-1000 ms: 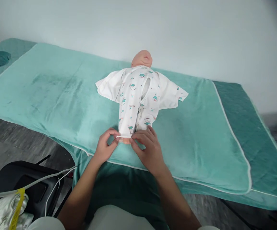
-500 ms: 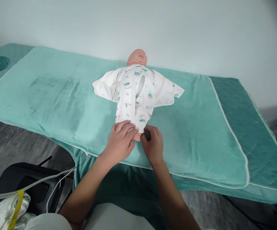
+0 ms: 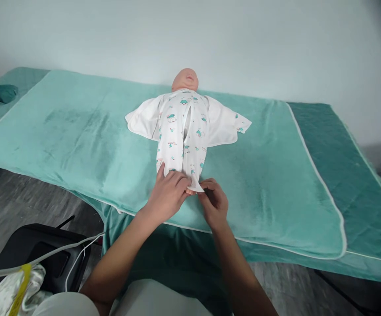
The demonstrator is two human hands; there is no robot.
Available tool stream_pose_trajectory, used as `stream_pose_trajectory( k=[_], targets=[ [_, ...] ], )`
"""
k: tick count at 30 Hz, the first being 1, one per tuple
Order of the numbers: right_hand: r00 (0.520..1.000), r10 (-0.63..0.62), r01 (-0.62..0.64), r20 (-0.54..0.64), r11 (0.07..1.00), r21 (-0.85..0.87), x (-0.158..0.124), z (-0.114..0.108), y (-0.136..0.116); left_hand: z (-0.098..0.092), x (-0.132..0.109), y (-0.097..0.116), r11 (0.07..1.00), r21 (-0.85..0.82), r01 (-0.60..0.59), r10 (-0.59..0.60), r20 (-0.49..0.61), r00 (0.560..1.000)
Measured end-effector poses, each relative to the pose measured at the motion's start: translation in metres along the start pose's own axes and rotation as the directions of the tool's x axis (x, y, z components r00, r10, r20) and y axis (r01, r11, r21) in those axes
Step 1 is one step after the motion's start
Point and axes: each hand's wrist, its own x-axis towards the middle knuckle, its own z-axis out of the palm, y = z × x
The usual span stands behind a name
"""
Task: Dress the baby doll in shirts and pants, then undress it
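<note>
A baby doll (image 3: 186,80) lies on its back with its head toward the wall. It wears a white baby romper (image 3: 172,131) printed with small teal figures; the front gapes at the middle, and both sleeves spread outward. My left hand (image 3: 167,195) is closed on the lower end of the romper's legs, thumb and fingers bent over the cloth. Just to the right, my right hand (image 3: 214,199) pinches the edge of a leg cuff, drawn out to a point. A bit of the doll's foot (image 3: 191,192) shows under the cuff; the other foot is hidden.
The doll rests on a teal plush pad (image 3: 276,175) with white piping, over a darker green bed cover (image 3: 348,158). A pale wall (image 3: 243,39) stands behind. At lower left are a black chair (image 3: 15,245), a pale tube (image 3: 58,249) and a bundled cloth (image 3: 5,292) with a yellow strap.
The right-hand leg cuff has been pulled down and to the right by my right hand, covering more of the foot. My left hand has shifted slightly left and down.
</note>
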Motion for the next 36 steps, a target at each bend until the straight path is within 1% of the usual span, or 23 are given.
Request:
stream_pose_trajectory(
  k=[4, 6, 9, 12, 14, 16, 18, 19, 21, 22, 23, 24, 26, 28, 30, 31, 34, 36],
  targets=[
    [0.998, -0.031, 0.031, 0.060, 1.000, -0.004, -0.002, -0.006, -0.007, -0.006, 0.003, -0.004, 1.000, -0.025, 0.015, -0.014, 0.055, 0.998],
    [0.996, -0.038, 0.039, 0.085, 0.999, -0.001, -0.003, -0.010, -0.013, -0.009, 0.004, -0.005, 0.999, -0.039, 0.013, -0.011, 0.056, 0.998],
    [0.995, -0.029, 0.030, 0.095, 1.000, -0.009, -0.003, -0.014, -0.021, -0.011, 0.004, -0.004, 0.997, -0.069, 0.018, -0.018, 0.007, 1.000],
    [0.993, -0.034, 0.038, 0.109, 0.999, -0.027, 0.000, -0.019, -0.027, -0.012, 0.001, -0.001, 0.995, -0.095, -0.007, 0.002, -0.060, 0.998],
    [0.984, -0.042, 0.053, 0.174, 0.997, -0.059, 0.003, -0.024, -0.027, -0.014, -0.004, 0.001, 0.990, -0.134, -0.043, 0.032, -0.083, 0.996],
    [0.956, -0.030, 0.056, 0.292, 0.995, -0.083, 0.007, -0.032, -0.025, -0.018, -0.009, -0.001, 0.974, -0.222, -0.055, 0.034, -0.095, 0.995],
    [0.927, -0.007, 0.047, 0.374, 0.994, -0.096, 0.013, -0.039, -0.019, -0.021, -0.012, -0.010, 0.932, -0.363, -0.015, -0.032, -0.124, 0.992],
    [0.929, -0.004, 0.052, 0.369, 0.991, -0.121, 0.018, -0.042, -0.014, -0.021, -0.013, -0.019, 0.903, -0.429, 0.024, -0.098, -0.149, 0.984],
    [0.961, -0.031, 0.103, 0.274, 0.962, -0.253, 0.032, -0.046, 0.001, -0.017, -0.011, -0.043, 0.870, -0.480, 0.113, -0.249, -0.228, 0.941],
    [0.975, -0.057, 0.132, 0.213, 0.925, -0.355, 0.041, -0.045, 0.009, -0.014, -0.008, -0.058, 0.883, -0.442, 0.158, -0.304, -0.282, 0.910],
    [0.981, -0.087, 0.158, 0.171, 0.874, -0.459, 0.052, -0.044, 0.019, -0.010, -0.003, -0.074, 0.914, -0.356, 0.194, -0.320, -0.337, 0.886],
    [0.982, -0.102, 0.174, 0.161, 0.825, -0.538, 0.063, -0.041, 0.028, -0.006, 0.002, -0.089, 0.940, -0.256, 0.228, -0.311, -0.358, 0.880],
    [0.975, -0.097, 0.201, 0.198, 0.758, -0.620, 0.085, -0.034, 0.045, 0.001, 0.015, -0.116, 0.959, -0.097, 0.266, -0.283, -0.346, 0.894],
    [0.962, -0.096, 0.246, 0.257, 0.715, -0.654, 0.105, -0.025, 0.057, 0.006, 0.030, -0.133, 0.962, -0.005, 0.274, -0.263, -0.303, 0.916],
    [0.945, -0.109, 0.300, 0.310, 0.671, -0.678, 0.120, -0.017, 0.063, 0.008, 0.046, -0.143, 0.966, 0.053, 0.253, -0.231, -0.255, 0.939],
    [0.942, -0.112, 0.311, 0.318, 0.651, -0.692, 0.125, -0.014, 0.065, 0.009, 0.055, -0.145, 0.969, 0.077, 0.236, -0.213, -0.230, 0.950],
    [0.961, -0.084, 0.259, 0.264, 0.612, -0.747, 0.133, -0.009, 0.066, 0.011, 0.078, -0.149, 0.975, 0.129, 0.184, -0.161, -0.168, 0.973],
    [0.973, -0.055, 0.211, 0.222, 0.589, -0.780, 0.137, -0.007, 0.066, 0.014, 0.091, -0.152, 0.984, 0.123, 0.131, -0.115, -0.130, 0.985]
  ],
)
